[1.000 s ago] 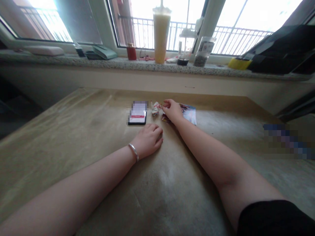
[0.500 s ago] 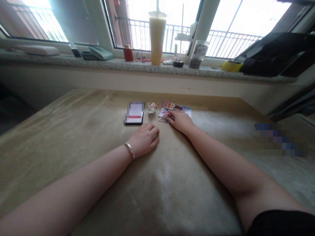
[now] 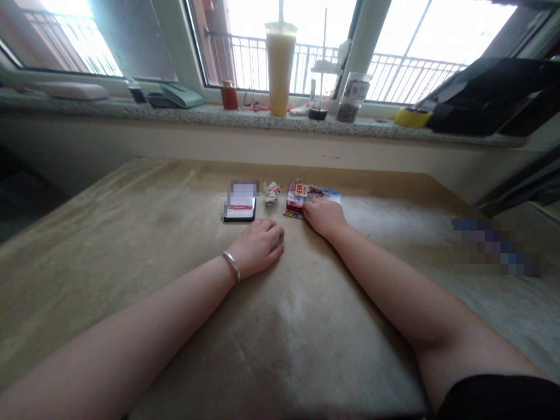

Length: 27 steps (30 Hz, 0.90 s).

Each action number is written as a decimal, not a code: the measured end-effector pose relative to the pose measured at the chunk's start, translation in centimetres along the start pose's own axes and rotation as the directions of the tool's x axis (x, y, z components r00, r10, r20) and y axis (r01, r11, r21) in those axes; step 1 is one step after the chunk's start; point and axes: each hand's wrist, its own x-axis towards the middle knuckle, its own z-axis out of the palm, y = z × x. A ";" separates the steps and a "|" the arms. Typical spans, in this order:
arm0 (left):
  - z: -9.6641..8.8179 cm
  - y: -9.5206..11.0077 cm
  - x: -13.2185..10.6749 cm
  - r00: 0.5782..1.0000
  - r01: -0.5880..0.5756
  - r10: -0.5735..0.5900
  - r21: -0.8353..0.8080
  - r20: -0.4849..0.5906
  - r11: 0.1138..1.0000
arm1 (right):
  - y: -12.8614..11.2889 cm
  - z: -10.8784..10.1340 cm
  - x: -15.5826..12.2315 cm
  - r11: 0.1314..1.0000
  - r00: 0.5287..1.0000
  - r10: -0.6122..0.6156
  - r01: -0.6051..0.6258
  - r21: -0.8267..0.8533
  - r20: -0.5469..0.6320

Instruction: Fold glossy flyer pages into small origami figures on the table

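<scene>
My right hand (image 3: 326, 216) lies over the right part of a flat, colourful printed packet (image 3: 295, 201) with a yellow label and red print. Its fingers are curled in and pressed on the packet, and the fingertips are partly hidden. My left hand (image 3: 260, 245), with a silver bangle (image 3: 231, 265) at the wrist, rests on the table with fingers bent and thumb close to the index finger. Something pale shows in the gap between them, too small to name. Just beyond that hand lies a phone (image 3: 240, 204) with its screen lit. A crumpled wrapper (image 3: 272, 193) sits between phone and packet.
The table (image 3: 210, 350) has a pale, marbled cover. A blurred-out bluish object (image 3: 496, 245) lies at its right side. Along the stone windowsill (image 3: 245, 119) stand a tall cup of yellow drink (image 3: 280, 73), a red container (image 3: 228, 96), clear containers (image 3: 349, 99) and a black bag (image 3: 485, 96).
The fingers of my right hand have drawn back and curled, uncovering more of the packet's left part. The left hand has stayed nearly still.
</scene>
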 end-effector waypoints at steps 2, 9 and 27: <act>0.0 0.0 0.0 1.000 0.002 -0.002 -0.007 0.008 1.000 | 0.0 -0.1 -0.2 1.000 1.000 0.006 -0.006 -0.003 -0.006; 0.2 -0.2 0.0 1.000 0.006 -0.006 -0.004 0.001 1.000 | -0.2 -1.1 -1.8 0.998 0.998 0.054 -0.054 0.007 -0.010; 0.8 -0.3 -0.1 0.996 0.022 -0.029 -0.085 -0.083 0.996 | 0.0 -2.5 -9.2 0.969 0.978 -0.203 0.207 0.138 -0.046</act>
